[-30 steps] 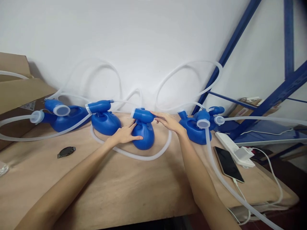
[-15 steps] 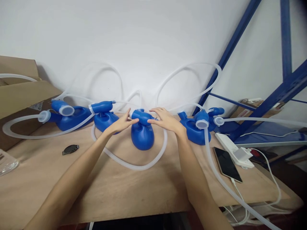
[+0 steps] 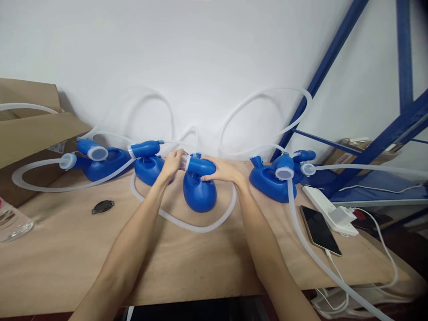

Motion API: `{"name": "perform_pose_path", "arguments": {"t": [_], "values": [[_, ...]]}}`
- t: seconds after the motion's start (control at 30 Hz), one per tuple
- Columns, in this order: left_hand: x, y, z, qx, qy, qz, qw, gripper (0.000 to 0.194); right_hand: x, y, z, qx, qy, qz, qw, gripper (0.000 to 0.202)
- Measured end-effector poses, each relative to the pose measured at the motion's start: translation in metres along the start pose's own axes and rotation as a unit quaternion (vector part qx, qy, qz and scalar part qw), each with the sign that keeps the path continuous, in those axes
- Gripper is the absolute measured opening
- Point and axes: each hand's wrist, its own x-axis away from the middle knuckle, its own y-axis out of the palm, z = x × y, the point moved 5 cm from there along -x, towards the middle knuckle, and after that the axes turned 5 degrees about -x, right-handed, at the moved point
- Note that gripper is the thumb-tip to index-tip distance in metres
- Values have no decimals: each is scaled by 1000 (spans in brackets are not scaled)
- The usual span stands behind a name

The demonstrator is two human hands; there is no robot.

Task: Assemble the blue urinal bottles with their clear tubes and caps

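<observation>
At the middle of the table a round blue bottle (image 3: 199, 195) stands with a blue tubular piece (image 3: 202, 166) lying across its top. My left hand (image 3: 173, 163) is closed on the clear cap (image 3: 183, 162) at the left end of that piece. Around its right end my right hand (image 3: 222, 170) is wrapped, thumb below and fingers behind. A white hose (image 3: 200, 229) loops on the table in front of the bottle. Another blue bottle (image 3: 147, 169) stands just left of my left hand, and one more (image 3: 271, 183) is to the right.
Far left are a blue bottle (image 3: 109, 166), a cardboard box (image 3: 30, 138), a clear cup (image 3: 15, 223) and a watch (image 3: 102, 207). On the right lie a phone (image 3: 321, 229) and a power strip (image 3: 319, 200), beside a blue metal rack (image 3: 377, 147). Hoses arch against the wall.
Both hands were spread beside the blue piece; now the left has closed on its clear cap and the right has wrapped round its other end. The view has shifted slightly.
</observation>
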Motion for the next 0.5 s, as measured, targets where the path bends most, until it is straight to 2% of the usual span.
{"name": "perform_pose_path", "arguments": {"t": [0.17, 0.23, 0.3, 0.37, 0.43, 0.5], "values": [[0, -27, -23, -43, -55, -91, 993, 27, 13, -11, 3, 4, 27, -19, 999, 81], [3, -40, -26, -81, -56, -104, 990, 28, 16, -14, 3, 6, 23, -30, 999, 80], [7, -46, -20, -102, -41, -122, 986, 31, 17, -15, 4, -5, 13, -32, 999, 79], [14, -39, -6, -99, 0, -188, 977, 39, 17, -15, 7, -24, 9, -27, 999, 80], [23, -21, 9, -78, 59, -273, 957, 50, 17, -15, 12, -41, 8, -27, 999, 80], [29, -3, 21, -52, 108, -314, 942, 58, 17, -14, 16, -53, 9, -27, 998, 80]]}}
